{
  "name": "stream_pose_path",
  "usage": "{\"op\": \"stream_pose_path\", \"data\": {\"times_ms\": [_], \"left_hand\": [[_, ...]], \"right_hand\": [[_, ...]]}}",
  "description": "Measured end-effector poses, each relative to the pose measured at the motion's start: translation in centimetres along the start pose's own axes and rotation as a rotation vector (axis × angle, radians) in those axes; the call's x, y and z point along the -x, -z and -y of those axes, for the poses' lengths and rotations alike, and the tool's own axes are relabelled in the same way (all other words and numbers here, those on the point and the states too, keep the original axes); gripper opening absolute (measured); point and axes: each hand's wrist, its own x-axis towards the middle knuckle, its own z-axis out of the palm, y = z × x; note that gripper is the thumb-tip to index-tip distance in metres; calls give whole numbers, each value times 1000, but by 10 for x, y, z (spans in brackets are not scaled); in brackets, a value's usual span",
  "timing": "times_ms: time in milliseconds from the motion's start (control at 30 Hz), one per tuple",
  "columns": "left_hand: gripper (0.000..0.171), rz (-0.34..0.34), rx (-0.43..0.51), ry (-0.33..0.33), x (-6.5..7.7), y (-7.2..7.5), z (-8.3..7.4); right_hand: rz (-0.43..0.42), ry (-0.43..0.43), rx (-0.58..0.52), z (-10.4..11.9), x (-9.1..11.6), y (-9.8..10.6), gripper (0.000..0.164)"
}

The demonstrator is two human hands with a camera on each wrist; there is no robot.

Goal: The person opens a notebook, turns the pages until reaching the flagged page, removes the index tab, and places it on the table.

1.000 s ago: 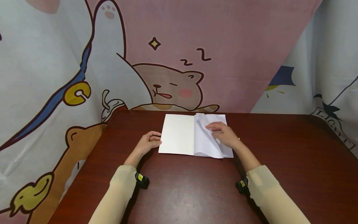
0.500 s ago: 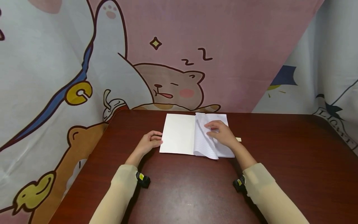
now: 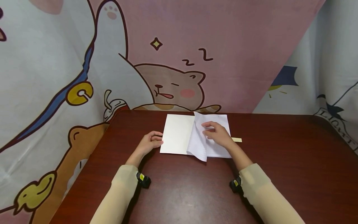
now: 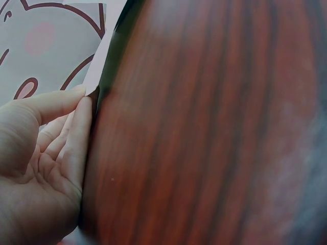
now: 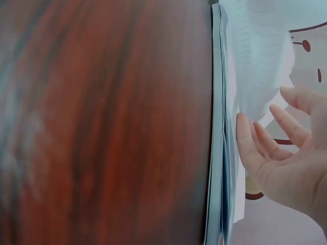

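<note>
An open notebook lies on the table. Its left side is a blank white cover; the right side holds lined pages. At the notebook's left edge my left hand pinches the cover, thumb and a finger meeting on the edge in the left wrist view. Over the right side is my right hand, its fingers spread and loosely bent against a loose page. That page stands partly lifted, curling left across the spine. Several page layers show edge-on in the right wrist view.
A cream tab sticks out past the notebook's right edge. The dark red-brown table extends to a cartoon-printed cloth at the back and left. A small black camera sits on each wrist.
My right hand has moved left, and the loose page has swung left over the spine. The cream tab shows more fully. My left hand stays at the left edge.
</note>
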Motion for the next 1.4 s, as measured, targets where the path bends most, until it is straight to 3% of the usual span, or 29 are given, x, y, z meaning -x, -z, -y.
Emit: {"op": "stream_pose_path", "data": {"times_ms": [867, 1400], "left_hand": [[35, 22, 59, -7, 2, 2, -2], [33, 17, 77, 5, 3, 3, 1]], "right_hand": [[-78, 180, 50, 10, -14, -27, 39], [-62, 108, 57, 21, -25, -44, 38]]}}
